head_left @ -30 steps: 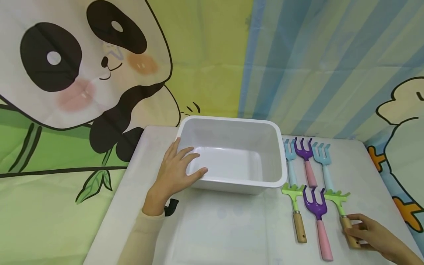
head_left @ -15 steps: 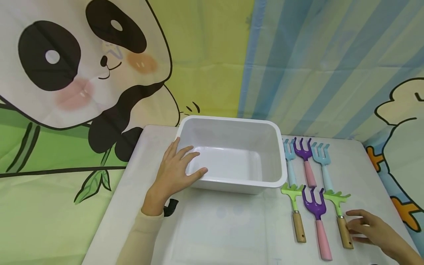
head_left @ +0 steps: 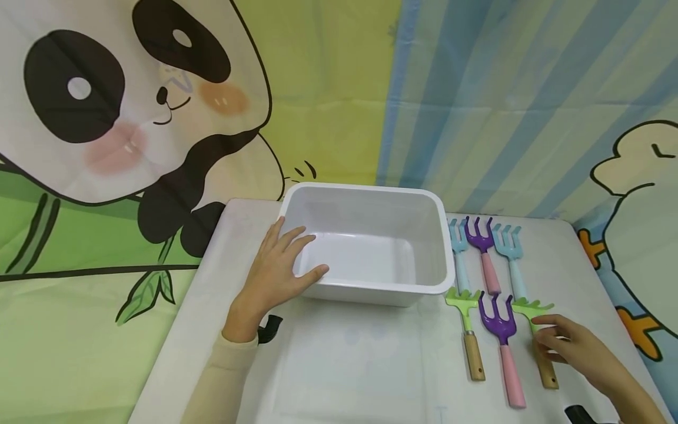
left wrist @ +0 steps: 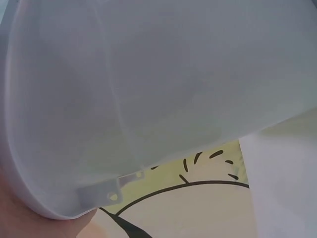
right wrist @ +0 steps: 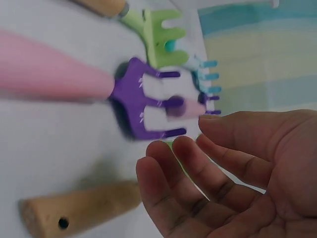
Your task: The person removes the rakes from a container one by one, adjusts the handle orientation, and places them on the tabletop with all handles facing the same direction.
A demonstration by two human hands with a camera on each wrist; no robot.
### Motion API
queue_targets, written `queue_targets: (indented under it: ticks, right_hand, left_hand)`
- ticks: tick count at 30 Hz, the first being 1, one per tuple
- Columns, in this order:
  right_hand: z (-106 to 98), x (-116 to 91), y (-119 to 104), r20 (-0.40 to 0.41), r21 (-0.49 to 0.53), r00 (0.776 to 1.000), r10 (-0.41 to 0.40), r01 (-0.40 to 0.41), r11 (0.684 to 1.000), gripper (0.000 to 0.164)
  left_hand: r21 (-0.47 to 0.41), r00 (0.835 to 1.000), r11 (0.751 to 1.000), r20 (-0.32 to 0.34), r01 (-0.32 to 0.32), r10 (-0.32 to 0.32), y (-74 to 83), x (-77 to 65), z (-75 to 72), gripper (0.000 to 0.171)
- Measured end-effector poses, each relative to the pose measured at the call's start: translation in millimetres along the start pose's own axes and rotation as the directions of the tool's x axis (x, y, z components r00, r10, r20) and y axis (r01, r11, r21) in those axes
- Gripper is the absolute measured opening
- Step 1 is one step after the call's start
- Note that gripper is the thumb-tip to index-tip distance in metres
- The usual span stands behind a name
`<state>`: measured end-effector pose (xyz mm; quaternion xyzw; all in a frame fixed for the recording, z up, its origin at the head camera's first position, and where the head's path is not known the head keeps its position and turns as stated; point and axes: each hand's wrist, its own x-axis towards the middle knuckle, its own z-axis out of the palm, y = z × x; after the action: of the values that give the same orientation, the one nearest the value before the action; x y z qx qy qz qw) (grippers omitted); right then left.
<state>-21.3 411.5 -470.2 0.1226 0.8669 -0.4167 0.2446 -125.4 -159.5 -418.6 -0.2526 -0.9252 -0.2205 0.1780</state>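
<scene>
My left hand rests with spread fingers over the left front corner of a white plastic bin. The left wrist view looks at the bin's outer wall from close by. At the right, my right hand hovers beside and over a green hand rake with a wooden handle, hiding part of its neck. In the right wrist view the fingers are loosely bent and hold nothing, apart from the wooden handle. A purple hand fork with a pink handle lies left of that rake.
Another green rake lies nearer the bin. Behind are two light-blue forks and a purple fork, side by side close to the bin's right wall. Printed curtains hang behind the white table.
My right hand has let go of the right green rake's wooden handle and moved forward and slightly left, over its neck. The left hand has stayed on the bin.
</scene>
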Motion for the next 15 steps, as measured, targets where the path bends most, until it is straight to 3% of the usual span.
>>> queue_targets:
  ticks: [7, 15]
  right_hand:
    - [11, 0, -30, -0.062, -0.022, 0.980, -0.187, 0.186, 0.982, 0.046]
    - [31, 1, -67, -0.075, -0.003, 0.929, -0.362, 0.362, 0.932, 0.037]
  left_hand:
    - [-0.033, 0.989, 0.998, -0.137, -0.055, 0.050, -0.5, -5.7, -10.5, 0.068]
    - [-0.082, 0.977, 0.997, -0.213, -0.015, -0.002, -8.0, -29.2, -18.1, 0.066]
